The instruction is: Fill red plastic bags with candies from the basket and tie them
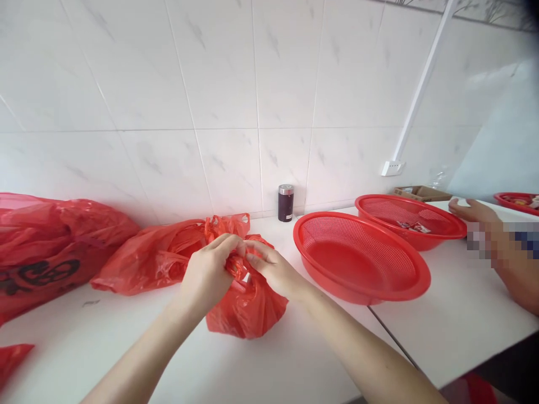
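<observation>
A red plastic bag [250, 311] sits upright on the white table, bulging at the bottom and gathered at the top. My left hand [214, 266] is closed on the bunched handles from the left side. From the right, my right hand [273, 269] pinches the same twisted plastic, its fingertips close to those of the left. What lies inside the bag is hidden. Just behind and to the left, a second red plastic bag [143, 258] lies on its side against the wall.
At far left lies a large red bag [46, 247] with black markings. To the right stand an empty red plastic basket [349, 264] and another basket [408, 216] holding small packets. A dark tumbler [286, 203] is by the wall. A co-worker's arm [484, 224] reaches in at right.
</observation>
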`<state>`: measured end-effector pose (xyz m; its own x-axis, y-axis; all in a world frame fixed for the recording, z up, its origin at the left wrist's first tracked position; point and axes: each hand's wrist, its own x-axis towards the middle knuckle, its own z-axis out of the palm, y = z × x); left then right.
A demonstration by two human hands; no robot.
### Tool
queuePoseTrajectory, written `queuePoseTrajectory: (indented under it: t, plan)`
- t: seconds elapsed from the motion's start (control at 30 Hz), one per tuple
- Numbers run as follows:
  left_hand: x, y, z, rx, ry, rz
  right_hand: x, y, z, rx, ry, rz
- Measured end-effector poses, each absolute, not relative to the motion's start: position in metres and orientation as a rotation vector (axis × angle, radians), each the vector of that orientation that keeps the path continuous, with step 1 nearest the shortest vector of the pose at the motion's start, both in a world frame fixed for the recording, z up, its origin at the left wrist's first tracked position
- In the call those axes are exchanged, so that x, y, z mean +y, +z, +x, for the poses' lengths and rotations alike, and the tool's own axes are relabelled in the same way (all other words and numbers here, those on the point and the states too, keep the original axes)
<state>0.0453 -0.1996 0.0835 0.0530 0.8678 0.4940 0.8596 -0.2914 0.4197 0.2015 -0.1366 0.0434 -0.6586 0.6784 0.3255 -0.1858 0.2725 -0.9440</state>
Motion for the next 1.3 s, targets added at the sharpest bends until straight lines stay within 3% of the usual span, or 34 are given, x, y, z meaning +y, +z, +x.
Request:
queuePoseTrajectory:
  t: [0.17, 0.37, 0.57, 0.73, 0.97, 1.3]
  plan:
    - [-0.205, 0.077, 0.043, 1.653, 1.079, 2.154, -0.141, 0.044, 0.207, -1.791, 1.691, -0.448]
    - [-0.224, 0.053, 0.010, 1.733, 0.894, 1.783, -0.142, 0.019, 0.216, -1.793, 1.259, -0.694]
    - [-0.240, -0.015, -0.023, 2.020, 1.119, 1.455, -0.124, -0.048, 0.227, -1.550, 1.197, -1.019]
    - [-0.213, -0.042, 0.006, 2.024, 1.380, 1.407, -0.133, -0.054, 0.209, -1.616, 1.007, -1.122]
    - [-0.171, -0.051, 0.024, 2.203, 0.845, 1.711, -0.137, -0.068, 0.196, -2.080, 0.427, -1.289]
    - [-0.146, -0.055, 0.011, 2.416, 0.369, 1.844, -0.095, -0.079, 0.204, -2.155, 0.237, -1.457]
